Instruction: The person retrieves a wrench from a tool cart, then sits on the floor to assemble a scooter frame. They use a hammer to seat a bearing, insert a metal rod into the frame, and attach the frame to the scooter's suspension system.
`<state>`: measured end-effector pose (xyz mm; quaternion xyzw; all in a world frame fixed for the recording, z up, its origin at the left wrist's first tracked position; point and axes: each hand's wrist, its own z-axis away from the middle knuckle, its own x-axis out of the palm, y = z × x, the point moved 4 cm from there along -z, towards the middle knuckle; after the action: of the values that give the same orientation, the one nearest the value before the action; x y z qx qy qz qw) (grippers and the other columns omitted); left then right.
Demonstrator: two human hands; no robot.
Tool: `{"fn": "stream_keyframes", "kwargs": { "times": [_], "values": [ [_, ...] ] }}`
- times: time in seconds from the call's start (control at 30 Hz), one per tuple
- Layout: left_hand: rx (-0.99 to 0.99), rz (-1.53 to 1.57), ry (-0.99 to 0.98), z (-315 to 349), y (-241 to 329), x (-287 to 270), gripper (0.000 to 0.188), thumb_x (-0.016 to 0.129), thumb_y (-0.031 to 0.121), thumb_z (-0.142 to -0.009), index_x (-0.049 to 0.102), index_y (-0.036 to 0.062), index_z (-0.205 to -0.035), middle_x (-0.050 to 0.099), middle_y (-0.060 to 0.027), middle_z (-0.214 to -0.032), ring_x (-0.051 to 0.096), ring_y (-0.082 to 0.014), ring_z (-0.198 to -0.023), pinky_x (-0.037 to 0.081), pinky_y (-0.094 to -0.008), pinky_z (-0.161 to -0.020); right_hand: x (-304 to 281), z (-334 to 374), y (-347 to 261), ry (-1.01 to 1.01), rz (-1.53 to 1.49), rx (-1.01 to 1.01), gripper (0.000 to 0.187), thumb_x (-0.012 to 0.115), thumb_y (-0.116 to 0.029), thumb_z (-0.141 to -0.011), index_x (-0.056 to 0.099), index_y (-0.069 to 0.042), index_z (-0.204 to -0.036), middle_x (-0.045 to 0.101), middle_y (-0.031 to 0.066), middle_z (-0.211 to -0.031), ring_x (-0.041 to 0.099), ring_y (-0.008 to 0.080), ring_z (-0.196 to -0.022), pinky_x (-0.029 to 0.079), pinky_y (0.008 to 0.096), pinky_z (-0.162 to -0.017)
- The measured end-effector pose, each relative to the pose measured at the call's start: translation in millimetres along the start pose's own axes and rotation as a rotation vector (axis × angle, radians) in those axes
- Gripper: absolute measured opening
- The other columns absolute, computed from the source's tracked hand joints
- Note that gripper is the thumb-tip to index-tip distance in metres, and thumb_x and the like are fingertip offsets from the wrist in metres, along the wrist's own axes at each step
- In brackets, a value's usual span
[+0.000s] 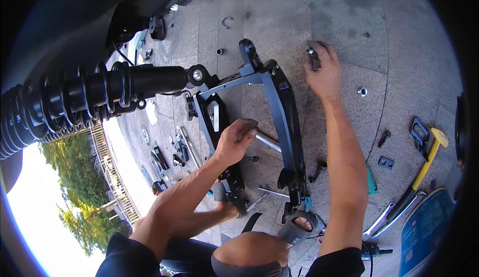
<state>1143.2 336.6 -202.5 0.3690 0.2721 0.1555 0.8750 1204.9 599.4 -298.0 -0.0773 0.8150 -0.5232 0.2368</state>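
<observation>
Left hand (234, 141): fingers closed around near end of smooth silver metal rod (269, 141); rod points toward 4 o'clock, reaching side arm of black angular metal frame (279, 105). Right hand (325, 72), at 2 o'clock from left: fingers curled shut on small silver-ended cylinder (311, 52). Ribbed black coil-spring shock absorber (154, 79) meets frame at 11 o'clock from left hand. On grey paved floor (349, 42), 4 o'clock from right hand: round silver metal ring (362, 92); farther out, yellow-headed hammer (423, 171).

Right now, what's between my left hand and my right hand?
In the head view, the black frame's right-side rail crosses between your left hand and right hand.
</observation>
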Motion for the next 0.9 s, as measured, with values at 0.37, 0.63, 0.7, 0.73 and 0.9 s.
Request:
{"fn": "stream_keyframes", "kwargs": {
  "times": [0.37, 0.63, 0.7, 0.73, 0.9],
  "values": [
    [0.355, -0.040, 0.551, -17, 22, -72, 0.023, 0.060, 0.007, -0.091, 0.058, -0.0019, -0.112, 0.064, -0.0047, -0.099, 0.057, -0.0077, -0.087, 0.046, -0.0219, -0.076, 6, 1, 4, 0.001, 0.025, -0.066, 0.040, 0.067, -0.005, -0.075, 0.059, -0.009, -0.115, 0.061, 0.0156, -0.109, 0.063, 0.0341, -0.095, 0.054, 0.0394, -0.080],
    [-0.020, -0.127, 0.606, -83, -1, -154, 0.048, 0.062, 0.026, -0.090, 0.054, -0.0057, -0.125, 0.063, -0.0151, -0.116, 0.059, -0.0209, -0.101, 0.044, -0.0294, -0.090, 8, 2, 4, -0.018, 0.032, 0.009, 0.038, 0.067, -0.006, -0.075, 0.061, -0.009, -0.113, 0.060, 0.0147, -0.113, 0.064, 0.0331, -0.095, 0.054, 0.0388, -0.080],
    [0.043, -0.157, 0.586, -98, -6, -160, 0.045, 0.064, 0.027, -0.090, 0.058, -0.0051, -0.120, 0.065, -0.0130, -0.109, 0.060, -0.0196, -0.101, 0.044, -0.0304, -0.088, 8, 2, 6, -0.031, -0.019, 0.053, 0.038, 0.067, -0.006, -0.075, 0.061, -0.008, -0.113, 0.061, 0.0142, -0.112, 0.066, 0.0306, -0.092, 0.054, 0.0375, -0.079],
    [0.023, -0.138, 0.591, -103, -11, -162, 0.044, 0.064, 0.027, -0.090, 0.059, -0.0050, -0.119, 0.066, -0.0121, -0.106, 0.060, -0.0195, -0.101, 0.045, -0.0309, -0.088, 8, 1, 6, -0.037, -0.061, 0.072, 0.038, 0.067, -0.006, -0.076, 0.061, -0.008, -0.113, 0.061, 0.0140, -0.112, 0.066, 0.0294, -0.091, 0.054, 0.0368, -0.079],
    [0.137, 0.076, 0.590, -113, -17, -163, 0.035, 0.065, 0.018, -0.089, 0.062, -0.0070, -0.113, 0.067, -0.0104, -0.096, 0.061, -0.0156, -0.080, 0.049, -0.0267, -0.071, 13, -4, -8, -0.077, -0.185, 0.171, 0.035, 0.067, -0.009, -0.078, 0.063, -0.005, -0.113, 0.066, 0.0130, -0.106, 0.068, 0.0244, -0.091, 0.054, 0.0344, -0.081]
  ]
}}
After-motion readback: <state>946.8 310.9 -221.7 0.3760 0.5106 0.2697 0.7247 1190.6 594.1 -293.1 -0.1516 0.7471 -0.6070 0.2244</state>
